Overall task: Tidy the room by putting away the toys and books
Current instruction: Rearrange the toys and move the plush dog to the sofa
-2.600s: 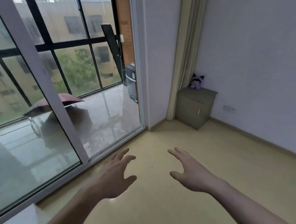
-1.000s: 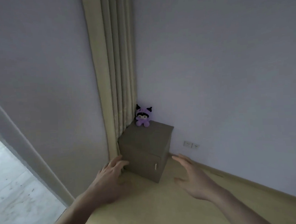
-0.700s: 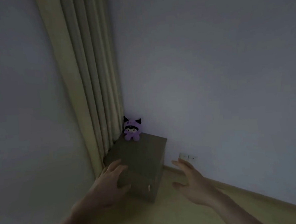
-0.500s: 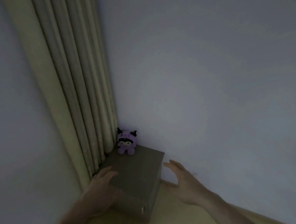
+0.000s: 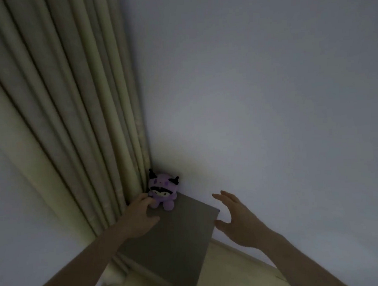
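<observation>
Nearest us, low in the frame, our right hand (image 5: pixel 241 222) hovers beside the right edge of the cabinet (image 5: pixel 176 238) with fingers spread and holding nothing, likely kept free to help. Farther in, our left hand (image 5: pixel 139 214) lies over the cabinet top with its fingertips touching the toy's left side; whether they have closed on it we cannot tell. The purple plush toy (image 5: pixel 163 192) sits upright at the cabinet's far corner, just beside the curtain (image 5: pixel 72 128), its face toward us, its long axis vertical.
</observation>
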Tool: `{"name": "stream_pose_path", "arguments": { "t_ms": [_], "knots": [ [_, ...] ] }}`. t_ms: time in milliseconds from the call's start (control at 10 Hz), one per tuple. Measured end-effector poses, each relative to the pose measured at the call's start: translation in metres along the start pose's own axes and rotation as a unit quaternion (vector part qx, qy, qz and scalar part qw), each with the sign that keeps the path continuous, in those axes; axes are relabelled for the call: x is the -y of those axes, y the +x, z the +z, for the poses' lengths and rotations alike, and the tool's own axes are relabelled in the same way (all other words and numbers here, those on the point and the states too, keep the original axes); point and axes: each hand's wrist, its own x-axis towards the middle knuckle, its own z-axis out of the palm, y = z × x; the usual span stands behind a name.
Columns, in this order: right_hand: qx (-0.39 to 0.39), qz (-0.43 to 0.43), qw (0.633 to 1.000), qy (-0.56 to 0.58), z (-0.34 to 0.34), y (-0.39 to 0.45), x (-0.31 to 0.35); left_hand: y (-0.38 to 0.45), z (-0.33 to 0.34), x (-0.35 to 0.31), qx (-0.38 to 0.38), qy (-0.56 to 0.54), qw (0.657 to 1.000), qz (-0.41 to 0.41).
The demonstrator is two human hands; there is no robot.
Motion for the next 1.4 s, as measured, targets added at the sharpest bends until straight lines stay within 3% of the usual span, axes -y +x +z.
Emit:
{"name": "stream_pose_path", "arguments": {
  "t_ms": [200,300,400,500,600,800,900,1000,1100,1200,1300,1400],
  "knots": [
    [0.013,0.035,0.999,-0.01,-0.008,0.11,0.004,0.179,0.031,0.046,0.085,0.04,0.996,0.012],
    [0.022,0.051,0.998,-0.014,-0.008,0.147,0.008,0.301,0.103,0.126,0.083,0.043,0.995,-0.032],
    [0.032,0.066,0.997,-0.018,-0.005,0.189,0.004,0.342,0.099,0.121,0.103,0.026,0.992,-0.071],
    [0.046,0.081,0.996,-0.006,0.003,0.21,0.002,0.33,0.05,0.082,0.091,0.021,0.993,-0.073],
    [0.055,0.094,0.994,-0.007,0.009,0.219,0.001,0.343,0.043,0.084,0.079,0.019,0.993,-0.088],
    [0.085,0.124,0.988,-0.02,0.021,0.234,-0.018,0.353,0.075,0.087,0.081,0.039,0.984,-0.156],
    [0.103,0.13,0.986,-0.025,0.026,0.236,-0.027,0.361,0.105,0.101,0.08,-0.031,0.97,-0.228],
    [0.121,0.134,0.983,-0.027,0.029,0.238,-0.037,0.383,0.18,0.164,0.161,-0.187,0.937,-0.248],
    [0.138,0.128,0.982,-0.032,0.026,0.238,-0.039,0.34,0.196,0.175,0.119,-0.284,0.899,-0.311],
    [0.165,0.121,0.978,-0.034,0.023,0.233,-0.041,0.259,0.142,0.118,0.136,-0.307,0.888,-0.313],
    [0.188,0.1,0.976,-0.034,0.021,0.227,-0.05,0.204,0.127,0.092,0.136,-0.378,0.85,-0.34],
    [0.234,0.059,0.969,-0.049,0.022,0.222,-0.066,0.152,0.126,0.075,0.071,-0.381,0.861,-0.329]
  ]
}}
